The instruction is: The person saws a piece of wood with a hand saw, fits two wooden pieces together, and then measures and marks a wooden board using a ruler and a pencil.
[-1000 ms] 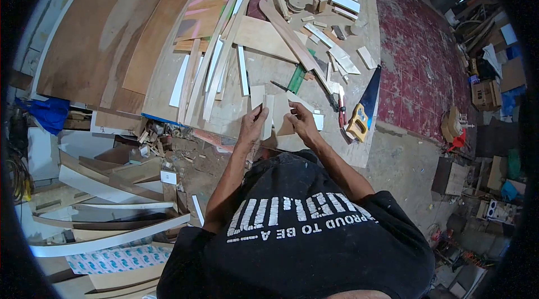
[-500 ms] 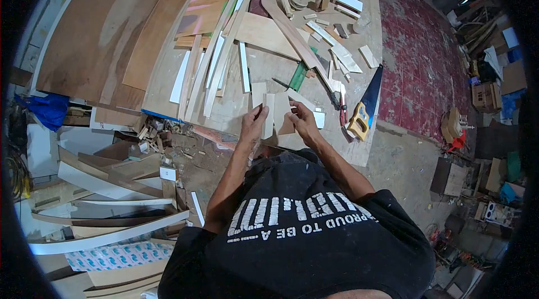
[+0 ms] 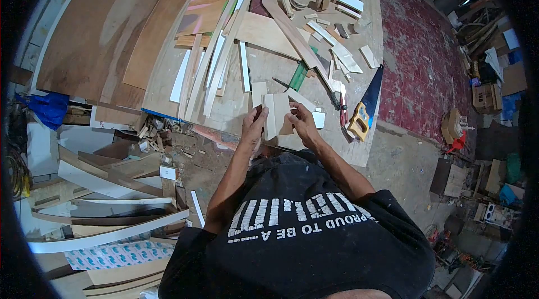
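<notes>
Near the workbench's front edge, my left hand (image 3: 255, 123) is closed on the left side of a pale wooden piece (image 3: 270, 113). On the other side, my right hand (image 3: 303, 121) pinches a flat light-brown wooden piece (image 3: 282, 109), which lies against the pale one. The lower right edge of that piece looks dark or notched. A small pale board (image 3: 259, 92) lies just beyond my left hand. A green tool (image 3: 298, 75) rests farther up the bench, and a small white block (image 3: 319, 120) is right of my right hand.
On the workbench (image 3: 160, 91) lie long wooden strips (image 3: 218, 69), red-handled pliers (image 3: 343, 105) and a yellow-handled handsaw (image 3: 359, 121) at the right edge. Curved boards (image 3: 112, 234) are piled at lower left. Large plywood sheets (image 3: 95, 24) stand at upper left.
The two wooden pieces have come together, closing the gap between them, and they now face the camera more flatly. Both hands keep their hold.
</notes>
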The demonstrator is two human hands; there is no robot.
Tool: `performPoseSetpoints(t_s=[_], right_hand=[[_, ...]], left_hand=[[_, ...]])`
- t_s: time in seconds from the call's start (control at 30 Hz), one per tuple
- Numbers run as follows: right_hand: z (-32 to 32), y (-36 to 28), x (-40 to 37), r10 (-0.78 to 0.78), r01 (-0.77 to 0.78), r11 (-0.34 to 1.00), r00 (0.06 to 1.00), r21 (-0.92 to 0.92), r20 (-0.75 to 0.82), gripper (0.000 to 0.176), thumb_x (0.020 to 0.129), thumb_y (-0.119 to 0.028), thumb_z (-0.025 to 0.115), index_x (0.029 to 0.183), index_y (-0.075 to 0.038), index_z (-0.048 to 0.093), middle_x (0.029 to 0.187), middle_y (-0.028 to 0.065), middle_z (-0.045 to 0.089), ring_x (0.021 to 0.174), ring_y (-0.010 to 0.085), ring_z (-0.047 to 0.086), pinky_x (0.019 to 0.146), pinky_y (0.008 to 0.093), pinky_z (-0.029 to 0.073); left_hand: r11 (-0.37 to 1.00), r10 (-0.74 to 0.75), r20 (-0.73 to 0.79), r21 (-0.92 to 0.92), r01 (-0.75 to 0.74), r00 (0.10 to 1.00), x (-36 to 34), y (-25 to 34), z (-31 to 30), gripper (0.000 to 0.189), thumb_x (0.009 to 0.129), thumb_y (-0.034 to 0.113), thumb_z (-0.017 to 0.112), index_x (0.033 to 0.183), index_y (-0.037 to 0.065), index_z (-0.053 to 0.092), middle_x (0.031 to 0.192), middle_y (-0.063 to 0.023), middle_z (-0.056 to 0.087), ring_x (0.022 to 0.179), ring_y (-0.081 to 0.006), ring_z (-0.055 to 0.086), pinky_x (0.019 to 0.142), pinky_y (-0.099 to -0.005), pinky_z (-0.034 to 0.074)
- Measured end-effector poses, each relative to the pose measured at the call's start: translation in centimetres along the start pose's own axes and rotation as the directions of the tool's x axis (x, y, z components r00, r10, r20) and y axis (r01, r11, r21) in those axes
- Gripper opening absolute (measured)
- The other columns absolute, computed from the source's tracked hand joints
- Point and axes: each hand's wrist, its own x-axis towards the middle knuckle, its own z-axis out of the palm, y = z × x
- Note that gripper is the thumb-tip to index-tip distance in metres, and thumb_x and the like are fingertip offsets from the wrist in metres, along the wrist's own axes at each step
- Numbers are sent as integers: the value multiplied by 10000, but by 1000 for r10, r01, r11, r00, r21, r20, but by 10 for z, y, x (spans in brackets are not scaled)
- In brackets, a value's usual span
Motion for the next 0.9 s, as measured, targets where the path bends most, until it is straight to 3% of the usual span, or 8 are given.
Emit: performPoseSetpoints(t_s=[0.17,0.3,0.4,0.5,0.57,0.8,0.87,0.9], right_hand=[[3,-5,-1,83,-79,991,996,112,-35,376,957,-38,602,1330,-12,558,1055,85,634,949,173,593,827,330,511],[4,-2,1,41,-38,995,999,96,-31,367,970,-37,586,1335,-10,552,1052,93,642,953,181,601,823,340,519],[4,-1,2,70,-69,995,997,68,-20,363,976,-55,585,1335,-10,550,1046,97,644,942,188,610,807,356,528],[0,5,4,111,-110,993,994,49,-22,369,975,-78,593,1336,-15,548,1035,97,644,924,196,620,789,370,537],[-3,12,5,127,-126,991,991,53,-30,375,974,-91,599,1338,-19,547,1028,96,644,915,199,623,779,374,540],[5,12,1,145,-159,964,986,213,79,303,942,-54,602,1241,-12,631,1029,95,664,900,196,635,742,361,553],[12,16,4,68,-65,997,995,-39,78,341,964,-75,591,1285,37,621,951,110,682,879,195,650,702,364,569],[13,15,4,67,-64,997,995,-39,80,341,964,-75,591,1285,37,621,951,110,682,879,195,650,702,364,569]], left_hand=[[930,-89,2,-359,84,996,0,-9,-6,317,1014,248,628,1250,37,609,1099,-50,682,992,-159,666,862,-319,546],[911,-100,15,-401,97,995,0,-14,-13,288,1009,234,633,1225,45,606,1086,-52,683,1019,-168,667,872,-334,555],[923,-120,-17,-371,105,993,4,-18,-19,367,1015,263,609,1276,8,575,1128,-101,683,1014,-218,687,869,-375,581],[905,-141,-31,-408,117,989,9,-29,-32,362,1050,291,529,1277,13,581,1102,-109,687,1004,-225,689,844,-380,589],[838,-288,-13,-488,245,958,12,-39,-42,410,1078,335,437,1292,16,580,1096,-113,688,990,-239,691,828,-393,595],[804,-287,129,-507,312,949,10,-41,-20,449,1090,362,380,1331,25,557,1152,-105,678,1037,-253,688,886,-412,581],[835,-269,161,-452,313,950,1,-28,-6,419,1085,330,408,1370,45,524,1195,-105,664,1068,-249,681,913,-405,574],[856,-236,166,-431,286,958,3,-28,-6,406,1059,280,497,1416,87,484,1221,-103,649,1080,-251,674,913,-405,576]])
